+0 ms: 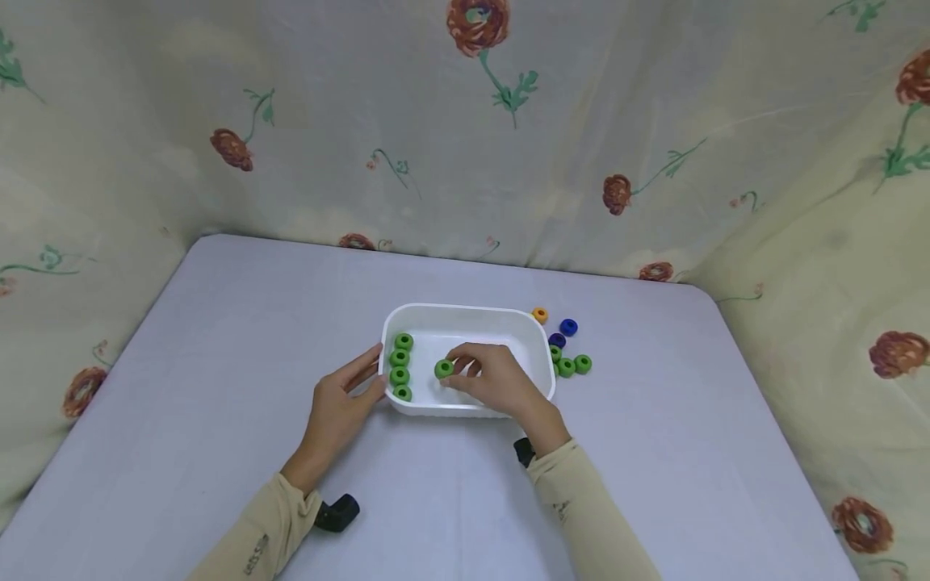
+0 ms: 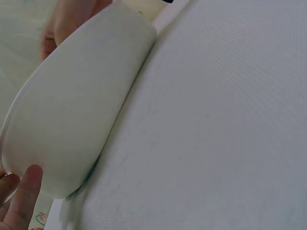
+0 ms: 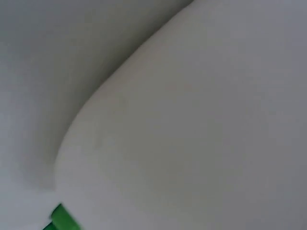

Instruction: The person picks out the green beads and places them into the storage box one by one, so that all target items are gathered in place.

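In the head view, my right hand (image 1: pixel 497 379) pinches a green ring-shaped bead (image 1: pixel 444 369) between thumb and fingertips, over the inside of a white oblong tray (image 1: pixel 468 410). Several more green beads (image 1: pixel 400 376) form a column along the tray's left end. My left hand (image 1: pixel 337 411) touches that end from outside, its fingers fairly straight. The left wrist view shows a fingertip of the left hand (image 2: pixel 26 199) against the tray's outer wall (image 2: pixel 81 96). The right wrist view has mostly the pale tray wall (image 3: pixel 168 134), and the right hand is out of its frame.
Right of the tray lie several loose green beads (image 1: pixel 583 364), a blue bead (image 1: pixel 569 327), a dark purple-blue bead (image 1: pixel 557 340) and an orange bead (image 1: pixel 540 315). A white cloth covers the table (image 1: pixel 291 323). Flowered fabric (image 1: pixel 407 97) hangs around its back and sides.
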`<state>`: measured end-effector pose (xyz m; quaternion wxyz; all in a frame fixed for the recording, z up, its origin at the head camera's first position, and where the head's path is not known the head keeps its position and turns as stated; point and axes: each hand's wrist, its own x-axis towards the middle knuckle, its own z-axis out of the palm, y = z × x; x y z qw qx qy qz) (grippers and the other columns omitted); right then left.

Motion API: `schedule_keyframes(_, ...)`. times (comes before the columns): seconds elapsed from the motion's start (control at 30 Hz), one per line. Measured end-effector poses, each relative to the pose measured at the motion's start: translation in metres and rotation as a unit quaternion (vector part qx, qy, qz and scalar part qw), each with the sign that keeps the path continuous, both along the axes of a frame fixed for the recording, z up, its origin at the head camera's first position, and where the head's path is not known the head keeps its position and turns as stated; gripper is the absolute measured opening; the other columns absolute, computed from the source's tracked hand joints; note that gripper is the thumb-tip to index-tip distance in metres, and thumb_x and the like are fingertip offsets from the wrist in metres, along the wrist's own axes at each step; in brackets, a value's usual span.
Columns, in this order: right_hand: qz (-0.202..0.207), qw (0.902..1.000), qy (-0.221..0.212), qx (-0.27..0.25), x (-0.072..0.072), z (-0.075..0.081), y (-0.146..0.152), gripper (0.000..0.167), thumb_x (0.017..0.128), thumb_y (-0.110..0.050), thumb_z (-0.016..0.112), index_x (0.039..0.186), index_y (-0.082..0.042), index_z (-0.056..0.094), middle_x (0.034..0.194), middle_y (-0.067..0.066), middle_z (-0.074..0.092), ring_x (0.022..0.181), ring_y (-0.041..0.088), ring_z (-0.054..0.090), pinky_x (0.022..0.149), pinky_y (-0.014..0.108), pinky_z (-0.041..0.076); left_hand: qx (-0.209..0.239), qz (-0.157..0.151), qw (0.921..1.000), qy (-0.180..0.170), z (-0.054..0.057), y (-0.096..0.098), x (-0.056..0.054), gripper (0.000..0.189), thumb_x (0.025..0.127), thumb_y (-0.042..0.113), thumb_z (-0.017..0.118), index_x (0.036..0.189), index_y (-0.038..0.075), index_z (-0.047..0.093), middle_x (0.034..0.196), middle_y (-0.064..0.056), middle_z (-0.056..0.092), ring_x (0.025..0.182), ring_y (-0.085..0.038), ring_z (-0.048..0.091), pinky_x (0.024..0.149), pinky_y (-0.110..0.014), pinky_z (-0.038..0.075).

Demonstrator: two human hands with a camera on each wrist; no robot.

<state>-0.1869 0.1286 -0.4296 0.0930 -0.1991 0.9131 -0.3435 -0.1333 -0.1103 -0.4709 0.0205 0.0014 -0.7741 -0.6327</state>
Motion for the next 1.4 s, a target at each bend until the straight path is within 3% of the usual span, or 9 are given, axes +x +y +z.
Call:
schedule_keyframes(0.27,0.054,0.9977,-0.031,0.026,-0.007,-0.003,-0.016,0.026,0.085,-0.02,0.081,0.108,-0.012,0.076,0.093,0.002,0.074,0.08,0.01,0.061,0.073,0.022,0.054,-0.003,-0.007,0.9999,0.011,0.002,0.001,-0.002,0.051,0.096,0.011,0.067,0.145,0.015,0.054,0.149,-0.01,0.056,0.133,-0.027,0.059,0.089,-0.02,0.062)
schedule_keyframes(0.6,0.09,0.9941,-0.052,0.031,-0.014,-0.007,-0.026,0.025,0.081,-0.014,0.084,0.104,-0.01,0.076,0.086,0.003,0.073,0.078,0.007,0.062,0.072,0.02,0.055,0.001,-0.012,0.9999,0.012,0.001,0.0,-0.003,0.051,0.096,0.01,0.066,0.145,0.014,0.054,0.147,-0.012,0.057,0.132,-0.028,0.06,0.088,-0.019,0.063)
schedule_keyframes(0.97,0.093,0.9925,-0.064,0.045,-0.015,-0.007,-0.033,0.024,0.081,-0.01,0.083,0.103,-0.006,0.077,0.086,0.005,0.075,0.076,0.006,0.063,0.07,0.017,0.055,-0.003,-0.004,1.0,-0.003,0.002,-0.002,-0.001,0.049,0.097,0.015,0.066,0.144,0.018,0.055,0.149,-0.005,0.055,0.134,-0.024,0.058,0.096,-0.024,0.061)
schedule_keyframes(1.4,0.105,0.9897,-0.085,0.049,-0.016,-0.009,-0.033,0.023,0.083,-0.006,0.08,0.106,-0.006,0.076,0.084,0.003,0.073,0.076,0.007,0.062,0.07,0.016,0.054,-0.011,-0.001,0.9999,-0.001,-0.001,-0.003,0.0,0.049,0.097,0.015,0.066,0.144,0.018,0.055,0.149,-0.006,0.056,0.134,-0.025,0.059,0.096,-0.023,0.061)
